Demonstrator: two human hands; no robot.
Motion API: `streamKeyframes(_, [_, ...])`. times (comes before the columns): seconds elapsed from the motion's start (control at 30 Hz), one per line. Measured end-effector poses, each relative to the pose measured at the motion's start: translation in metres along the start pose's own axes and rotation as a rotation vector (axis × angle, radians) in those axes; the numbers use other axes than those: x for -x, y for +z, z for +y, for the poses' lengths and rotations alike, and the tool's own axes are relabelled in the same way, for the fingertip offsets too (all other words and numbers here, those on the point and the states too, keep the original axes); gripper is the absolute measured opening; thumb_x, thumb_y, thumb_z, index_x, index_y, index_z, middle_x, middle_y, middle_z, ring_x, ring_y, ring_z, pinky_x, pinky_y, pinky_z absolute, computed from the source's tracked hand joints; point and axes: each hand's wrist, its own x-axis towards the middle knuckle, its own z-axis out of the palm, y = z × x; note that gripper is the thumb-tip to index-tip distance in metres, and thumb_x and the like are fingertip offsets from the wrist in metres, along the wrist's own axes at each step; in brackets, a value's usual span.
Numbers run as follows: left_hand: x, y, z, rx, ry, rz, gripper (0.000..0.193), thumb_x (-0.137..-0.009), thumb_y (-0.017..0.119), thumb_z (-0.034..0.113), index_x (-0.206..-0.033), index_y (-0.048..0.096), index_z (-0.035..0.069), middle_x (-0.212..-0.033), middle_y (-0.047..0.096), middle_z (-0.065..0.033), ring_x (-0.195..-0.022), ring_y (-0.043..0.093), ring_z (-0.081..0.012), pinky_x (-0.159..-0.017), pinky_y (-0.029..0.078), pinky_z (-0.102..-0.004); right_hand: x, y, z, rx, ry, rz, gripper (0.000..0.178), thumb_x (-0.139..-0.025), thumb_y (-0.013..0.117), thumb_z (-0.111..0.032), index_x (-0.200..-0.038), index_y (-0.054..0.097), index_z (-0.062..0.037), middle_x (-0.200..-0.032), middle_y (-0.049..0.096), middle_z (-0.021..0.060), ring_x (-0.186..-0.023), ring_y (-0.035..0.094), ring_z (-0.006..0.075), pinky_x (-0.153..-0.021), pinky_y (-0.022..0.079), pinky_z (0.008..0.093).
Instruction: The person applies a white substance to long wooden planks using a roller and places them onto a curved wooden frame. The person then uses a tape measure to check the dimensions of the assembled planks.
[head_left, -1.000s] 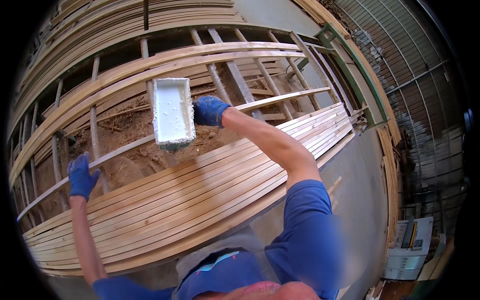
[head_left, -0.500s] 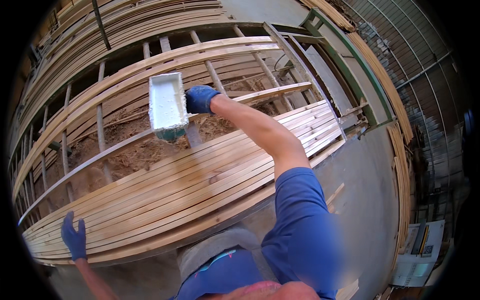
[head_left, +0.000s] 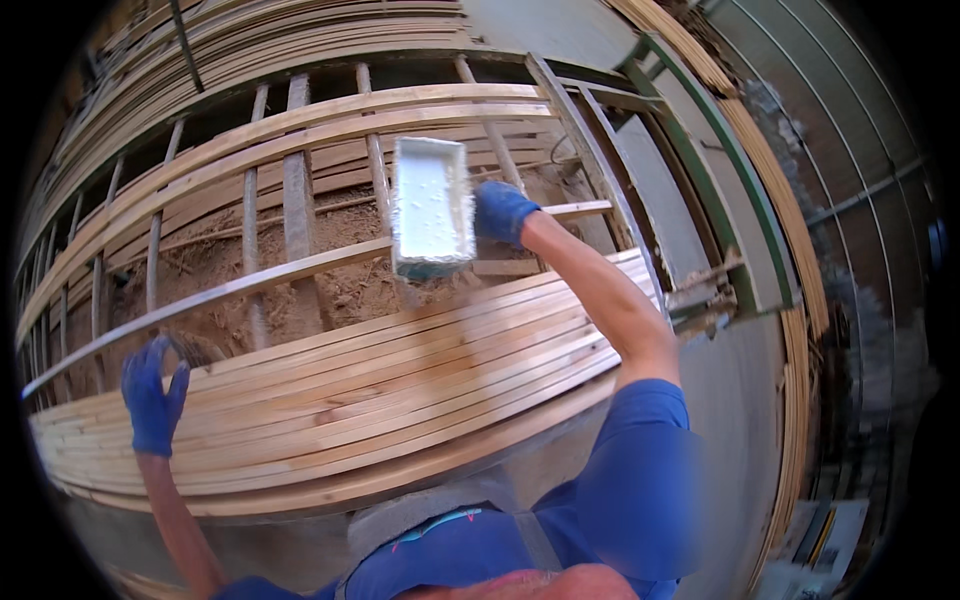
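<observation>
In my right hand [head_left: 505, 212], gloved in blue, is an oblong open box [head_left: 466, 222] crusted with white, gripped at its right side. White paste or glue [head_left: 424, 190] coats its inside; the grip itself is partly hidden. The box is over the far edge of several pale wooden strips [head_left: 360, 405] laid side by side. My blue-gloved left hand [head_left: 153, 397] is open, its thumb and fingers apart, above the left part of these strips. Just beyond that hand runs a single strip [head_left: 330, 262], whitish along its left stretch.
Two more strips [head_left: 330, 122] lie farther off across the rollers [head_left: 250, 230] of a frame. Sawdust and shavings [head_left: 350, 245] cover the ground below. A green metal frame [head_left: 735, 180] stands to the right, and stacked timber [head_left: 300, 35] lies at the far side.
My right hand and the box have shifted right in the picture. My left hand has moved up from the strips' near side toward their far edge. The view has moved somewhat too.
</observation>
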Motion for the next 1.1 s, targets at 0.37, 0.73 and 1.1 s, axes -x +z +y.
streamKeyframes(0.37, [-0.175, 0.105, 0.263, 0.054, 0.016, -0.228, 0.061, -0.073, 0.073, 0.034, -0.125, 0.052, 0.010, -0.114, 0.060, -0.0143, -0.107, 0.056, -0.0326, -0.095, 0.040, -0.0449, 0.090, -0.004, 0.225, -0.120, -0.016, 0.026, 0.026, -0.079, 0.064, -0.031, -0.088, 0.069, -0.0072, -0.085, 0.066, 0.0231, -0.084, 0.063, 0.0408, -0.075, 0.051, 0.0454])
streamKeyframes(0.73, [-0.262, 0.202, 0.352, -0.015, 0.084, -0.476, 0.036, -0.070, 0.072, 0.035, -0.096, 0.062, 0.012, -0.095, 0.062, -0.0113, -0.096, 0.060, -0.0323, -0.092, 0.040, -0.0482, 0.163, 0.020, 0.400, -0.088, 0.126, 0.014, 0.026, -0.074, 0.069, -0.024, -0.092, 0.070, -0.0051, -0.087, 0.066, 0.0233, -0.086, 0.063, 0.0399, -0.075, 0.051, 0.0438])
streamKeyframes(1.1, [-0.245, 0.196, 0.303, -0.013, 0.132, -0.368, 0.022, -0.066, 0.072, 0.024, -0.080, 0.060, 0.013, -0.082, 0.060, -0.0108, -0.084, 0.057, -0.0327, -0.085, 0.041, -0.0450, 0.185, -0.006, 0.398, -0.070, 0.107, 0.071, 0.018, -0.074, 0.069, -0.019, -0.084, 0.069, -0.0046, -0.079, 0.066, 0.0222, -0.079, 0.063, 0.0402, -0.068, 0.051, 0.0433])
